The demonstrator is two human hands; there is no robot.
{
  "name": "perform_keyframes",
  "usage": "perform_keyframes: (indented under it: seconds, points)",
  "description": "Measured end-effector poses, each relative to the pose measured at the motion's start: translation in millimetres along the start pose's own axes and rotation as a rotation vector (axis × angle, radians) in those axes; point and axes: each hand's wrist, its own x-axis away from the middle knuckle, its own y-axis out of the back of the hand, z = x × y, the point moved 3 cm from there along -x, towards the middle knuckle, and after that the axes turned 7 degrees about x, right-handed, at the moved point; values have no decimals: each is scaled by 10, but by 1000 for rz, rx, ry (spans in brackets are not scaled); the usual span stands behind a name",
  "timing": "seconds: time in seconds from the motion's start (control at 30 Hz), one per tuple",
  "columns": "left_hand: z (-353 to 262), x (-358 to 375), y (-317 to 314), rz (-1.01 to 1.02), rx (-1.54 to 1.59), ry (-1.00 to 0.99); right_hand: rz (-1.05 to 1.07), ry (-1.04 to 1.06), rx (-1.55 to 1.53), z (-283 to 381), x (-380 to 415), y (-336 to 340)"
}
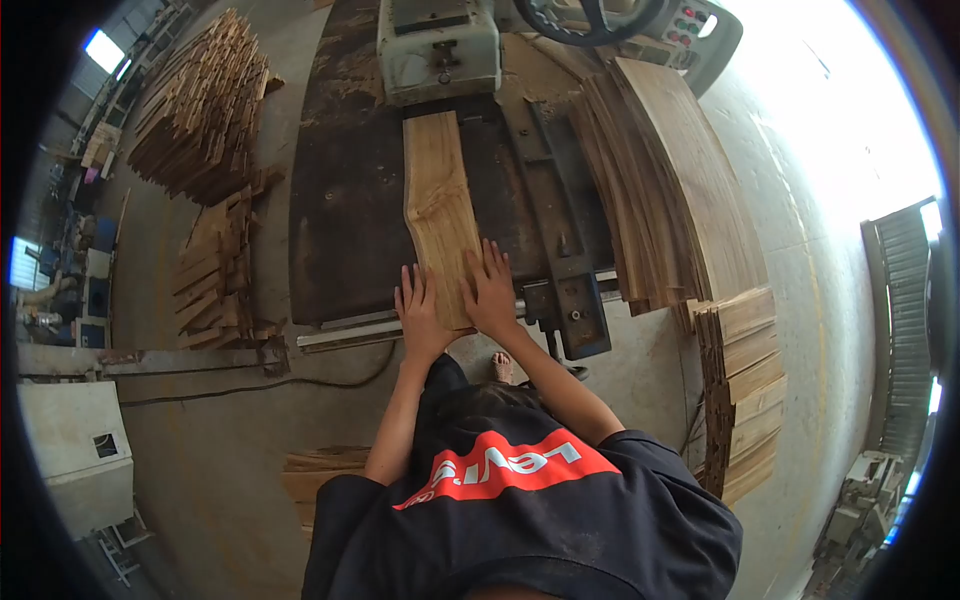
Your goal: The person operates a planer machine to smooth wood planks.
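A long pale wooden board (438,200) lies lengthwise on the dark machine table (340,220), its far end at the grey machine head (438,45). My left hand (420,312) rests flat on the board's near left edge, fingers spread. My right hand (492,292) presses flat on the near right part of the same board. Both palms lie on top of the wood; neither hand wraps around it.
A metal fence rail (560,210) runs along the board's right side. Tall stacks of thin boards (670,190) lean at right, with another stack (745,390) nearer. Piles of cut wood (205,110) sit on the floor at left. A control panel (690,25) is at the top.
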Motion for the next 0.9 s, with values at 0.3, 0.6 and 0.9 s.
perform_keyframes:
  seconds: [0.3,0.6,0.9]
  points:
    - [125,-290,3,-57,38,-29,-61,3,50,-39,-324,-107]
    - [283,-594,5,-14,-25,-27,-104,-9,56,-56,-633,-202]
    - [422,-989,22,1,1,-30,-107,-18,66,-80,-1000,-311]
